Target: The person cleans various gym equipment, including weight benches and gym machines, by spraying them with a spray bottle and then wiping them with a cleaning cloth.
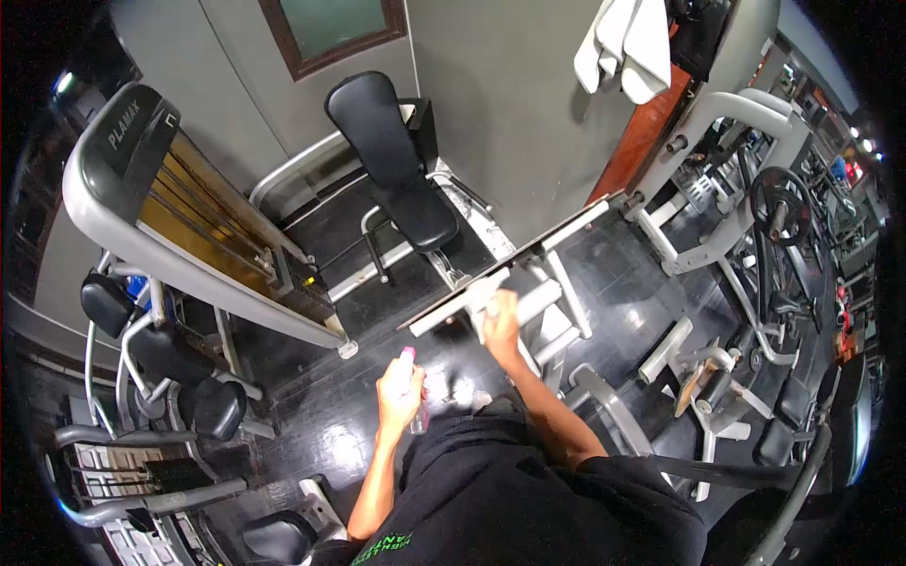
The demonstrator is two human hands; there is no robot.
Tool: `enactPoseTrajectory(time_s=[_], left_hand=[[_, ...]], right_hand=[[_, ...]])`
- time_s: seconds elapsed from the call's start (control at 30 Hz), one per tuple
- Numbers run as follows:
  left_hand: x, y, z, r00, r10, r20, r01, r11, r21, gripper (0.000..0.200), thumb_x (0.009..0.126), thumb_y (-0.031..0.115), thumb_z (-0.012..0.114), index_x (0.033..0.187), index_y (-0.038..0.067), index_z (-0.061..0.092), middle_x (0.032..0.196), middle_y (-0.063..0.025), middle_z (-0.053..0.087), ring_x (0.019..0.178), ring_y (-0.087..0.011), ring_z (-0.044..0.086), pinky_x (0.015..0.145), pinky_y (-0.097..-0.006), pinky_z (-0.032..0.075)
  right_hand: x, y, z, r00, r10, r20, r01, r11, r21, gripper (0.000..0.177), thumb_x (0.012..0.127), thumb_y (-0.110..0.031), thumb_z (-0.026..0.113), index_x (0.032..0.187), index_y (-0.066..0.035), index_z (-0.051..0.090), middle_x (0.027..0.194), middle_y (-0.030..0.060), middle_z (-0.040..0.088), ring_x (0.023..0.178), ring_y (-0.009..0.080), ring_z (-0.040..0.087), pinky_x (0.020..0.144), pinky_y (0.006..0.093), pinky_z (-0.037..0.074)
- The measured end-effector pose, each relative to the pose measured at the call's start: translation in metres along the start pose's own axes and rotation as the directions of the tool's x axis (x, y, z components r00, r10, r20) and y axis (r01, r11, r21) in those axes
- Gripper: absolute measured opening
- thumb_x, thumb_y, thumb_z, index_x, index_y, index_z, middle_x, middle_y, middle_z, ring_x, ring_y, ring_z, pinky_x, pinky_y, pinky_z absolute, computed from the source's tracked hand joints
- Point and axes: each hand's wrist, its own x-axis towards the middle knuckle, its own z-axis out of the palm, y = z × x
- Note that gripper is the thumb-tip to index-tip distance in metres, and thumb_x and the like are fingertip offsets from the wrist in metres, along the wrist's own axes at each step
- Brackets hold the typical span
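My left hand (398, 394) is wrapped round a clear spray bottle (420, 420) with a pink top, held low in front of my body. With closed fingers, my right hand (501, 325) grips a white cloth (484, 291). The cloth lies against the long, flat, slanting edge of a gym machine (573, 226), near its middle. My fingers hide part of the cloth, and my left hand covers much of the bottle.
Past the slanting edge is a machine with a black padded seat (421, 215). A tall weight-stack tower (104, 203) rises at the left. White towels (628, 47) hang on the wall. More gym machines (717, 387) crowd the right on a dark tiled floor (311, 415).
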Motion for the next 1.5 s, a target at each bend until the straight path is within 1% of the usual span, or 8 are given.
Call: enactPoseTrajectory(time_s=[0.1, 0.37, 0.5, 0.8, 0.93, 1.03, 1.17, 1.5], left_hand=[[0.001, 0.004, 0.006, 1.000, 0.014, -0.009, -0.014, 1.000, 0.023, 0.008, 0.088, 0.005, 0.058, 0.083, 0.000, 0.055, 0.065, -0.0040, 0.059, 0.052, -0.0094, 0.059, 0.047, -0.0247, 0.048], [-0.010, 0.002, 0.003, 0.997, 0.044, -0.058, -0.046, 0.998, -0.038, 0.006, 0.090, 0.004, 0.055, 0.088, 0.000, 0.052, 0.077, -0.0087, 0.059, 0.054, -0.0128, 0.059, 0.050, -0.0258, 0.050], [-0.015, -0.006, 0.000, 0.998, 0.040, -0.045, -0.041, 0.999, -0.013, 0.005, 0.090, 0.003, 0.055, 0.089, -0.001, 0.052, 0.077, -0.0089, 0.058, 0.055, -0.0132, 0.060, 0.050, -0.0256, 0.050], [-0.018, -0.006, 0.004, 0.995, 0.015, -0.099, -0.021, 0.997, -0.068, 0.007, 0.090, 0.002, 0.054, 0.095, -0.002, 0.052, 0.079, -0.0091, 0.058, 0.054, -0.0127, 0.059, 0.050, -0.0256, 0.051], [-0.018, 0.001, 0.009, 0.998, -0.018, -0.054, 0.015, 0.998, -0.060, 0.007, 0.090, 0.003, 0.054, 0.095, -0.002, 0.051, 0.079, -0.0095, 0.058, 0.053, -0.0126, 0.058, 0.050, -0.0257, 0.051], [-0.022, 0.005, 0.009, 0.993, -0.030, -0.111, 0.022, 0.997, -0.078, 0.006, 0.089, 0.003, 0.055, 0.093, -0.002, 0.052, 0.077, -0.0091, 0.058, 0.053, -0.0126, 0.059, 0.050, -0.0259, 0.050], [-0.030, 0.031, 0.003, 0.977, 0.171, -0.129, -0.145, 0.971, 0.189, 0.007, 0.088, 0.004, 0.058, 0.086, -0.002, 0.054, 0.072, -0.0083, 0.060, 0.053, -0.0122, 0.060, 0.050, -0.0255, 0.049], [-0.042, 0.046, 0.004, 0.974, 0.164, -0.155, -0.140, 0.978, 0.153, 0.003, 0.085, 0.000, 0.058, 0.084, -0.001, 0.055, 0.068, -0.0074, 0.061, 0.052, -0.0132, 0.062, 0.049, -0.0255, 0.049]], right_hand=[[0.014, 0.014, 0.024, 0.903, 0.173, -0.394, -0.208, 0.977, -0.047, 0.033, 0.082, -0.006, 0.055, 0.112, 0.005, 0.048, 0.105, 0.0233, 0.045, 0.098, 0.0395, 0.048, 0.088, 0.0422, 0.039], [0.001, -0.008, 0.008, 0.928, -0.275, 0.250, 0.305, 0.948, -0.091, 0.035, 0.071, -0.004, 0.066, 0.104, -0.003, 0.056, 0.103, 0.0159, 0.051, 0.091, 0.0347, 0.055, 0.078, 0.0395, 0.048], [0.005, 0.002, 0.018, 0.935, 0.194, -0.297, -0.199, 0.980, 0.014, 0.042, 0.075, -0.007, 0.066, 0.113, 0.001, 0.051, 0.103, 0.0227, 0.050, 0.097, 0.0403, 0.051, 0.086, 0.0452, 0.042], [-0.008, -0.040, 0.013, 0.952, 0.086, 0.294, -0.145, 0.972, 0.186, 0.040, 0.079, -0.002, 0.064, 0.116, 0.004, 0.050, 0.108, 0.0225, 0.056, 0.105, 0.0379, 0.055, 0.087, 0.0392, 0.047], [0.001, -0.029, 0.010, 0.880, 0.471, -0.070, -0.424, 0.841, 0.336, 0.031, 0.087, -0.003, 0.056, 0.118, -0.001, 0.049, 0.109, 0.0170, 0.059, 0.104, 0.0243, 0.056, 0.089, 0.0329, 0.043], [-0.019, -0.038, 0.044, 0.965, 0.264, 0.006, -0.251, 0.910, 0.329, 0.033, 0.089, -0.009, 0.057, 0.119, -0.002, 0.045, 0.109, 0.0190, 0.059, 0.104, 0.0263, 0.058, 0.087, 0.0355, 0.045], [-0.041, -0.075, 0.065, 0.850, 0.239, 0.470, -0.351, 0.922, 0.165, 0.040, 0.086, -0.020, 0.063, 0.118, -0.004, 0.045, 0.100, 0.0193, 0.063, 0.101, 0.0266, 0.061, 0.082, 0.0395, 0.047], [0.009, 0.061, 0.011, 0.690, 0.722, 0.042, -0.523, 0.458, 0.719, 0.039, 0.092, -0.020, 0.057, 0.123, 0.000, 0.045, 0.099, 0.0073, 0.057, 0.085, 0.0128, 0.055, 0.076, 0.0290, 0.048]])
